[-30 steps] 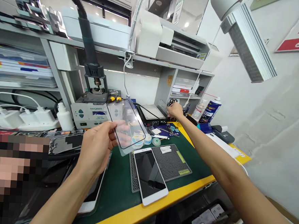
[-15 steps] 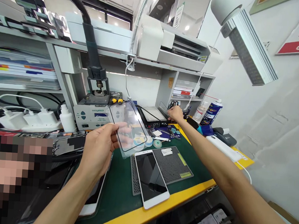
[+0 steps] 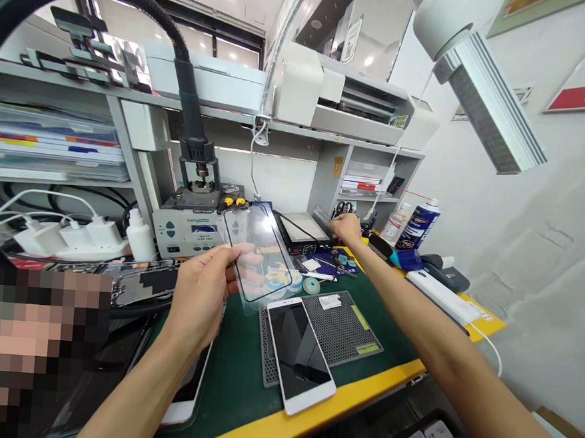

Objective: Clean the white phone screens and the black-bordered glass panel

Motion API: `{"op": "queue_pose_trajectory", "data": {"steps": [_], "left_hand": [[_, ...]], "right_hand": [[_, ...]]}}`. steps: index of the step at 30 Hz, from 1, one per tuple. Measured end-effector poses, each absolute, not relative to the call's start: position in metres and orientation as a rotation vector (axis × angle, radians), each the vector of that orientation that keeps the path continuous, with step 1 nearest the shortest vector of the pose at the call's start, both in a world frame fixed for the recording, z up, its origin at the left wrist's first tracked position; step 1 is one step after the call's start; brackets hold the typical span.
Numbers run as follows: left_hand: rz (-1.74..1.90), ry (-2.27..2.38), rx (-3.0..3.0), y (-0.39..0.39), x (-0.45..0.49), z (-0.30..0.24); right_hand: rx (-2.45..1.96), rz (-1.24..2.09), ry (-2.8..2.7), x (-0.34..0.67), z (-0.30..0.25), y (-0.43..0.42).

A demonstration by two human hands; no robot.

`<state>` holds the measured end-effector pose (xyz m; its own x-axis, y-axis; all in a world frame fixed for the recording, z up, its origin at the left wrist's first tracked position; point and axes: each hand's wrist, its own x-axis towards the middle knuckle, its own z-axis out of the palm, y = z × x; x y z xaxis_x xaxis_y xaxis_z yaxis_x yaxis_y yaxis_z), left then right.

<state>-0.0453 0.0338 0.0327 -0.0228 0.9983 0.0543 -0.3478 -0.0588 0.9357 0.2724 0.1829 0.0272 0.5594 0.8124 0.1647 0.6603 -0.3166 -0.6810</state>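
My left hand [image 3: 207, 286] pinches a clear phone screen protector [image 3: 274, 261] with a black border, held tilted above the green mat. My right hand [image 3: 346, 228] reaches to the far side of the bench, by the right end of a black heating plate [image 3: 302, 228]. Its fingers are closed beside a clear upright pane [image 3: 322, 220]; what they grip is hidden. Below, a white phone [image 3: 300, 356] lies face up, partly on a grey perforated pad [image 3: 349, 330]. Another white phone [image 3: 181, 411] is partly covered by my left forearm.
A hot-air station [image 3: 191, 228] and a white bottle [image 3: 141, 236] stand at the back left. Rolls of tape [image 3: 311, 286] sit behind the pad. A blue spray can [image 3: 419, 224] and a clear bottle [image 3: 396, 225] are at the right. A lamp [image 3: 495, 103] hangs above.
The whole view has shifted slightly, with things appearing lower and further right. Both hands keep nearly the same places relative to the bench, and the left still holds the screen protector.
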Motion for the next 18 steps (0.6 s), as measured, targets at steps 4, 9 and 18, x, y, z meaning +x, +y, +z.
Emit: {"op": "queue_pose_trajectory", "data": {"steps": [4,9,18], "left_hand": [[1.401,0.919,0.986,0.035,-0.045,0.031],[1.41,0.924,0.99,0.033,-0.045,0.033],[1.447,0.937,1.012,0.039,-0.044,0.027]], "right_hand": [[-1.946,0.244,-1.12,0.27,0.027,0.177],[-1.684,0.165,-1.017,0.262,0.036,0.16],[-1.076,0.526,-0.999,0.225,0.052,0.09]]}}
